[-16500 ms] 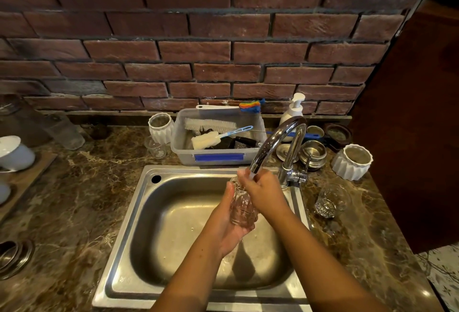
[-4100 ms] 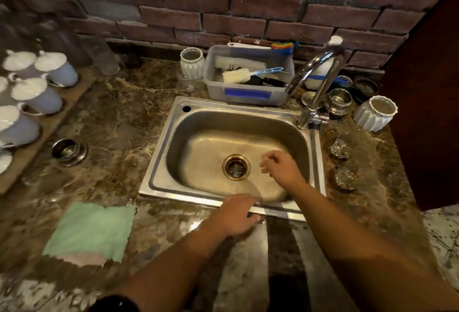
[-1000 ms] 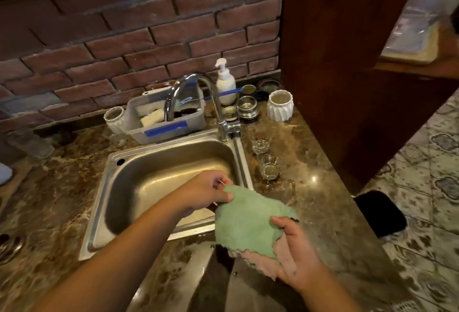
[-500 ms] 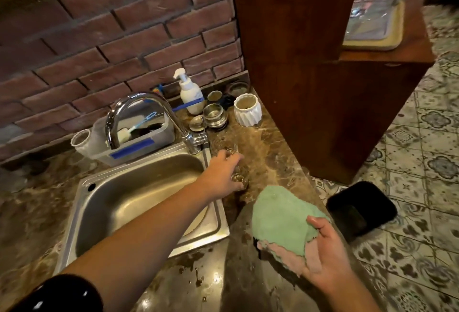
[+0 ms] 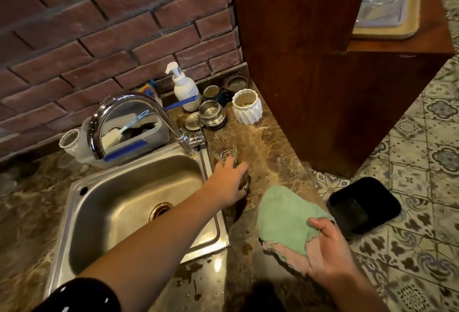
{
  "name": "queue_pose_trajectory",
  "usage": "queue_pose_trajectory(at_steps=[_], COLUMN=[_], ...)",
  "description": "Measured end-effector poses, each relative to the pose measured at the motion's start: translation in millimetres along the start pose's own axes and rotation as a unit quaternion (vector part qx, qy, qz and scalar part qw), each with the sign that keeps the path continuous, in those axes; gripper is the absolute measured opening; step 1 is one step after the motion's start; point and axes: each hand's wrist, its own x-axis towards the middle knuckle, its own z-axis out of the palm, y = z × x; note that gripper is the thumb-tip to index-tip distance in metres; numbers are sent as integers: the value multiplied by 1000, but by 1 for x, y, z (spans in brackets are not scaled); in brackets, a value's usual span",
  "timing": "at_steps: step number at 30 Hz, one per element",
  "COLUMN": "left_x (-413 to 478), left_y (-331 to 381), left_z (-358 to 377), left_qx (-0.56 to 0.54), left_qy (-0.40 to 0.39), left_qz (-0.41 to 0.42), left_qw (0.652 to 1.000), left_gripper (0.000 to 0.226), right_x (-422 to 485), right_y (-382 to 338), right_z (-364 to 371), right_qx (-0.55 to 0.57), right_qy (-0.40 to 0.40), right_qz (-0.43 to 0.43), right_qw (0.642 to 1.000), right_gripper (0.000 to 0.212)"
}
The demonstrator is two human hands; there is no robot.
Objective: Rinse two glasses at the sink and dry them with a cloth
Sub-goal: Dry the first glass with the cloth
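Two clear glasses stand on the marble counter right of the steel sink. The far glass stands free near the tap base. My left hand reaches across the sink corner and covers the near glass, fingers curled over its top; only a dark sliver of that glass shows past my palm. My right hand holds a green cloth with a pink underside, thumb pressed on it, above the counter's right edge.
A curved chrome tap arches over the sink. Behind it sit a grey tub with brushes, a soap pump bottle, steel cups and a white ribbed pot. A wooden cabinet bounds the counter's right. A black bin is on the tiled floor.
Since a second ago my left hand let go of the cloth and reached to the near glass, closing over it. My right hand keeps the cloth, now lower and nearer the counter edge.
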Motion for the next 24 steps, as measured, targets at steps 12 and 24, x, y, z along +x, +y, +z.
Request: queue_pose_trajectory(at_steps=[12, 24], left_x=[-67, -196], left_y=[-29, -71], left_z=[-35, -117], left_qx=[-213, -412], left_qy=[78, 270], left_qz=[15, 8], left_qw=[974, 870], left_gripper=[50, 14], right_x=[-16, -32], right_y=[29, 138], right_z=[53, 184], right_qx=[-46, -661], right_qy=[32, -101], right_qz=[-136, -543], right_qw=[989, 507], right_gripper=[30, 67])
